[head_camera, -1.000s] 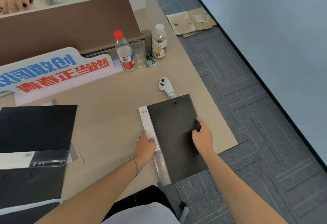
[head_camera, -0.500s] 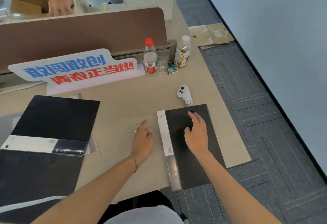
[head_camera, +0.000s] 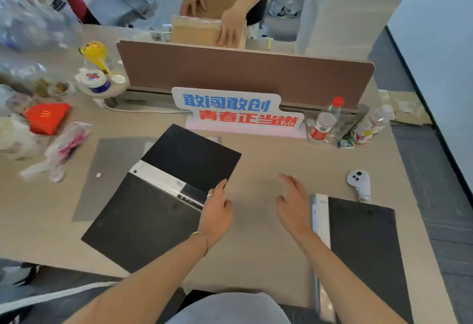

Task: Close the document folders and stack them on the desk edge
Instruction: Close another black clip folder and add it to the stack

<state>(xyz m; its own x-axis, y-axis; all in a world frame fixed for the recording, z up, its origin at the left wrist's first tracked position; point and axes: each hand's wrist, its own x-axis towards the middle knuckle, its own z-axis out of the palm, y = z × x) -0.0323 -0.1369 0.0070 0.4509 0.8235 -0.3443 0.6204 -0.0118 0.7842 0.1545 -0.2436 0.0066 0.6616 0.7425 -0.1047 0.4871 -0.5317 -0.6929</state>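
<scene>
A black document folder (head_camera: 143,218) lies open and flat in the middle of the desk, its white spine label running diagonally between the two covers. My left hand (head_camera: 217,211) rests at the right end of that spine, fingers apart, touching the edge of the far cover. A second black folder (head_camera: 363,247) lies closed at the desk's right front edge, its white spine on the left. My right hand (head_camera: 294,206) hovers open over bare desk just left of the closed folder, holding nothing.
A blue-and-red lettered sign (head_camera: 238,111) stands before a brown divider (head_camera: 245,72). Two bottles (head_camera: 325,121) and a white controller (head_camera: 359,183) sit at the right. Plastic bags, a red carton (head_camera: 47,117) and jars crowd the left. A grey sheet (head_camera: 102,170) lies under the open folder. Another person's hands hold a cardboard box (head_camera: 202,30) beyond the divider.
My right hand has lifted off the closed folder and moved left. My left hand has moved from beside that folder to the open folder's spine. The view has swung left.
</scene>
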